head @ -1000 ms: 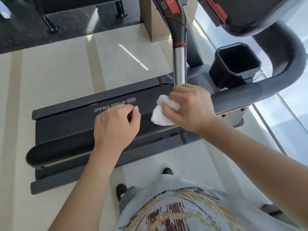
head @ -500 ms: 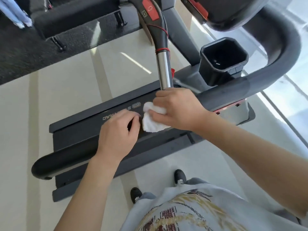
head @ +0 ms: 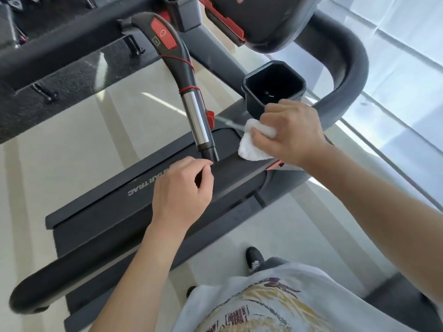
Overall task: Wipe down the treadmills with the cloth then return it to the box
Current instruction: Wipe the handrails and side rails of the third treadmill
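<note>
I stand beside a dark grey treadmill (head: 124, 212) with white lettering on its side rail. My right hand (head: 291, 131) grips a bunched white cloth (head: 251, 146) and presses it on the treadmill's grey handrail, just below the black cup holder (head: 274, 87). My left hand (head: 183, 190) hovers over the handrail with fingers curled in and thumb against the forefinger; nothing shows in it. A black and chrome grip bar (head: 194, 116) with a red button panel rises between my two hands.
The treadmill's black console (head: 261, 17) with red trim sits at the top. The curved grey handrail (head: 345, 75) loops round on the right, with a glass wall behind it. Pale floor tiles lie left of the deck, and black mats and another machine's base at top left.
My right hand has slid the cloth rightward along the handrail, from near the chrome bar to under the cup holder. My left hand kept its curled pose. The view tilted up.
</note>
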{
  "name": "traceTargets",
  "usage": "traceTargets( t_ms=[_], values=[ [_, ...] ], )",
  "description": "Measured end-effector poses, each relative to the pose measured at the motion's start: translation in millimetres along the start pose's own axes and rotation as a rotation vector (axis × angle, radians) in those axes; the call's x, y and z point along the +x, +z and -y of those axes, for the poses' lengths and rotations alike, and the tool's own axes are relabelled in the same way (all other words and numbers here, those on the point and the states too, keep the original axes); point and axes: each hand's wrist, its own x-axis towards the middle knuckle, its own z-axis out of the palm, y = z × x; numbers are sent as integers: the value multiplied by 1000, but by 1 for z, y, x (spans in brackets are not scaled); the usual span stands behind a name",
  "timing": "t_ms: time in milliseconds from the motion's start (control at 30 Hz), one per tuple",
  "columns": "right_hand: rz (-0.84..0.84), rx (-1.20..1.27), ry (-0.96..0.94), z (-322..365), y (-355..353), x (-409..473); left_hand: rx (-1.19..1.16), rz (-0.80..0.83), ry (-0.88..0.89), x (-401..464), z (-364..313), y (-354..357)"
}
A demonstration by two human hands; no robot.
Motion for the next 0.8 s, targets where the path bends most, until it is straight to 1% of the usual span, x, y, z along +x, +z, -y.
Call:
traceTargets(
  t_ms=[133, 200, 267, 333, 400, 467, 533, 600, 700, 800],
  values=[
    [38, 148, -149, 68, 32, -7, -6, -34, -28, -2, 0, -1],
    [30, 163, -160, 84, 44, -9, -48, -58, -80, -4, 1, -4],
    [21, 171, -190, 79, 46, -11, -61, -61, -97, -6, 2, -5],
    [7, 185, -263, 63, 39, -12, -44, -34, -65, -8, 1, -5],
    [-20, 164, -281, 38, 26, -10, -32, -1, -32, -8, -1, -4],
    [-47, 97, -208, 2, 11, -7, -33, 43, -18, -6, -1, -4],
    [-73, 40, -63, -39, -4, -6, -40, 96, 7, -2, -4, -5],
    [-107, 7, 86, -65, -13, -7, -27, 141, 51, 6, -10, -3],
    [-188, -13, 189, -64, -11, -9, -13, 182, 113, 24, -26, 7],
    [-230, -30, 206, -41, 0, -15, -42, 190, 142, 46, -45, 20]
  ],
)
